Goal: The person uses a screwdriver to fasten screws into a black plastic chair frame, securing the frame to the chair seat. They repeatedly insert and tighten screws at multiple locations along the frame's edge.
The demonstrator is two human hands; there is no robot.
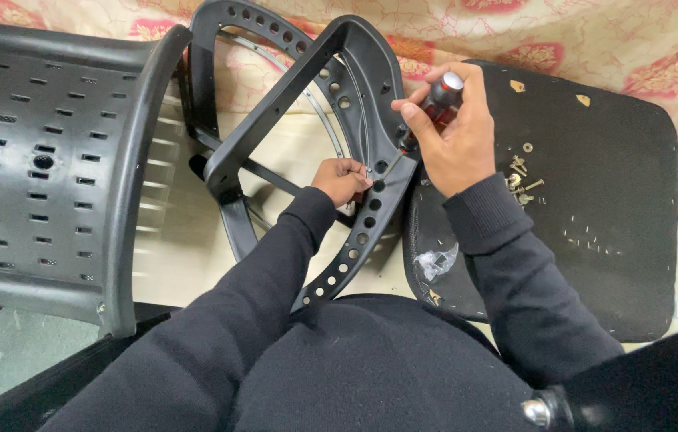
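Observation:
My right hand (455, 132) grips a screwdriver (441, 98) with a red and black handle and a silver cap, its tip hidden against the black plastic chair frame (355, 80). That frame is a curved part with a row of round holes. My left hand (342, 179) pinches something small at the frame's inner edge, just below the screwdriver; what it holds is too small to tell. Both arms wear dark sleeves.
A black seat cushion (595, 200) lies underside up at right, with loose screws and washers (521, 178) and a small clear bag (435, 262) on it. A black slotted plastic chair shell (43, 168) stands at left. Floral cloth (595, 40) lies behind.

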